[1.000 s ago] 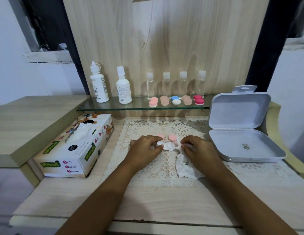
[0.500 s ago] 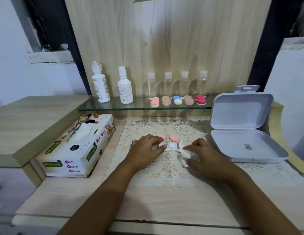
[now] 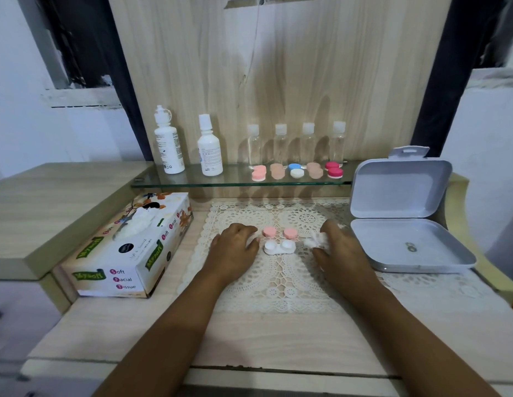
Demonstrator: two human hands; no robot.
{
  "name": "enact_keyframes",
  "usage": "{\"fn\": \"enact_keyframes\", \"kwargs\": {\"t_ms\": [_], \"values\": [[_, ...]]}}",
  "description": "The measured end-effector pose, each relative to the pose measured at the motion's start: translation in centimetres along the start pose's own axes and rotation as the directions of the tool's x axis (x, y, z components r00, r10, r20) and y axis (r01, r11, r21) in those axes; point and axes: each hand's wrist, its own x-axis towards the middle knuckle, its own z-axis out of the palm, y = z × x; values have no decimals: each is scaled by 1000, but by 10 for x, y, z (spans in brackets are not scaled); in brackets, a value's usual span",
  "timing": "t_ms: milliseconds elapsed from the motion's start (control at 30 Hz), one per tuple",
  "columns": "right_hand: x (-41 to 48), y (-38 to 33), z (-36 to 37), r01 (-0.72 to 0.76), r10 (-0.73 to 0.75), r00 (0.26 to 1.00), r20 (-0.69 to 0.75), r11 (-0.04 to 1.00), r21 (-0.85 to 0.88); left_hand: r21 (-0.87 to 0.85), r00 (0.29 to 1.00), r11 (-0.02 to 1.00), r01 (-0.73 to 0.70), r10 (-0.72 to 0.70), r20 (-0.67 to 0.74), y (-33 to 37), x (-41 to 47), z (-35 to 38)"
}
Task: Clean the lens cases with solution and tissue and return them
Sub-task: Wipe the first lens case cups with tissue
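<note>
A white lens case [image 3: 279,247] lies open on the lace mat [image 3: 278,282], with its two pink caps [image 3: 279,232] standing just behind it. My left hand [image 3: 235,246] rests on the mat beside the case's left end, fingers relaxed and holding nothing. My right hand [image 3: 338,250] grips a crumpled white tissue [image 3: 317,239] to the right of the case, apart from it. Several closed lens cases [image 3: 297,171] in pink, tan, blue and red sit in a row on the glass shelf [image 3: 221,181]. Two white solution bottles [image 3: 189,147] stand at the shelf's left.
A tissue box [image 3: 135,250] lies left of the mat. An open grey plastic box [image 3: 407,245] sits to the right, its lid upright. Several small clear bottles [image 3: 295,144] stand behind the cases against the wooden back panel.
My right hand has gathered the tissue into a ball and drawn it to the right, off the case. My left hand has let go of the case and moved slightly left.
</note>
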Motion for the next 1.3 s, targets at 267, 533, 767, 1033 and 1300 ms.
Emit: {"fn": "enact_keyframes", "kwargs": {"t_ms": [267,533,767,1033,1300], "values": [[-4,-6,5,-22,29,996,87,997,-75,68,999,998,-6,3,38,0,-2,1],[-2,9,18,-22,14,999,-52,987,-156,114,997,993,-13,4,83,1,-1,0],[0,12,15,11,-13,1000,-3,954,-300,163,978,986,14,-47,202,3,-3,-1],[8,3,-3,14,11,989,150,986,-166,-55,978,997,59,-46,205,10,-2,-17],[11,-36,-17,-30,43,992,117,993,-114,-60,985,996,-63,72,157,18,-29,-68]]}}
